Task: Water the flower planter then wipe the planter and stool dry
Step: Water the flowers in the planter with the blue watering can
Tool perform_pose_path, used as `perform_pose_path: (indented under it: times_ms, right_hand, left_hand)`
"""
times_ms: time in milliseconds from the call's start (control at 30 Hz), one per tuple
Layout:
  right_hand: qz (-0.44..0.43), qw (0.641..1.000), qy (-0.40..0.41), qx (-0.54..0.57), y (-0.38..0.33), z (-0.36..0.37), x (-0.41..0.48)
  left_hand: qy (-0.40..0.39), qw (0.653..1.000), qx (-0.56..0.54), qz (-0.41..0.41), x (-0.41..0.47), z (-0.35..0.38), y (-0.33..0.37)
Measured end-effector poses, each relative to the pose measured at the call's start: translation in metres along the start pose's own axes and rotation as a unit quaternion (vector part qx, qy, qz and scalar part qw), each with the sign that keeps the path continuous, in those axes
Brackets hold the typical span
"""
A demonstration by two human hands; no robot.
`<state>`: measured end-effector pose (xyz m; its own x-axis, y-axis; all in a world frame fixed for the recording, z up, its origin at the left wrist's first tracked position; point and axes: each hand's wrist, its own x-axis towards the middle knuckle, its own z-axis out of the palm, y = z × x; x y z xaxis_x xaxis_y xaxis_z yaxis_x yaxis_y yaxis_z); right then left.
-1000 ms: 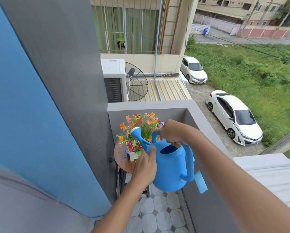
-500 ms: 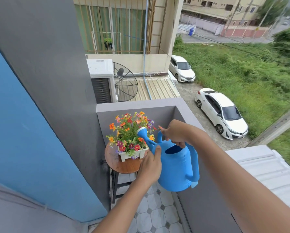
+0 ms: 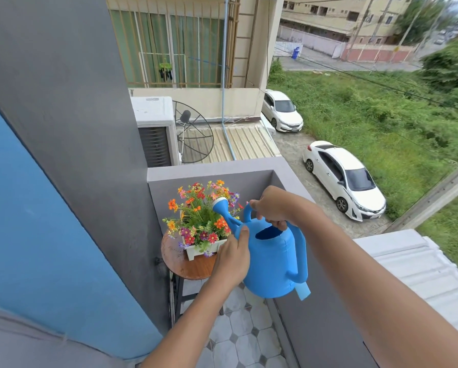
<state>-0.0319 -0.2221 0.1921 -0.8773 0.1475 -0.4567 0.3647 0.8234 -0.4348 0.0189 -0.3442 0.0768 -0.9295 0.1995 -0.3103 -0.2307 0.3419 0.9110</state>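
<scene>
A white flower planter (image 3: 196,251) full of orange, red and purple flowers (image 3: 200,211) stands on a round wooden stool (image 3: 181,264) in the balcony corner. I hold a blue watering can (image 3: 273,258) just right of it, its white-tipped spout (image 3: 220,203) over the flowers. My right hand (image 3: 271,208) grips the can's top handle. My left hand (image 3: 234,257) presses against the can's front side below the spout, thumb up. No water stream is visible.
A grey parapet wall (image 3: 214,170) closes the corner behind and to the right of the stool. A grey and blue wall (image 3: 63,181) runs along the left. Octagon floor tiles (image 3: 238,330) lie below. Cars and grass are far below outside.
The view has shifted, so the planter shows more fully on the stool. The spout has lifted and reaches further over the flowers. Both hands keep their hold on the can.
</scene>
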Motion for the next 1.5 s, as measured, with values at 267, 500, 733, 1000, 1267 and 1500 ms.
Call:
perform_pose_path:
  times_ms: [267, 500, 733, 1000, 1267, 1500]
  right_hand:
    - [-0.019, 0.998, 0.031, 0.053, -0.014, 0.013, 0.011]
    - [-0.007, 0.997, 0.031, 0.068, -0.003, 0.017, 0.014]
    - [0.01, 0.995, 0.021, 0.101, 0.022, 0.01, -0.002]
    - [0.037, 0.937, 0.051, 0.344, 0.074, 0.018, -0.013]
    - [0.072, 0.839, 0.16, 0.516, 0.146, 0.015, -0.003]
    - [0.118, 0.686, 0.24, 0.676, 0.213, 0.011, -0.004]
  left_hand:
    - [0.056, 0.997, 0.057, 0.009, 0.016, -0.03, -0.001]
    - [0.029, 0.998, 0.055, 0.009, 0.023, -0.022, -0.004]
    - [0.003, 0.997, 0.07, 0.024, 0.016, -0.002, -0.005]
    - [-0.002, 0.995, 0.083, 0.054, 0.041, 0.033, 0.005]
    - [-0.059, 0.982, 0.136, 0.117, 0.086, 0.105, 0.032]
    - [-0.158, 0.967, 0.141, 0.14, 0.11, 0.19, 0.049]
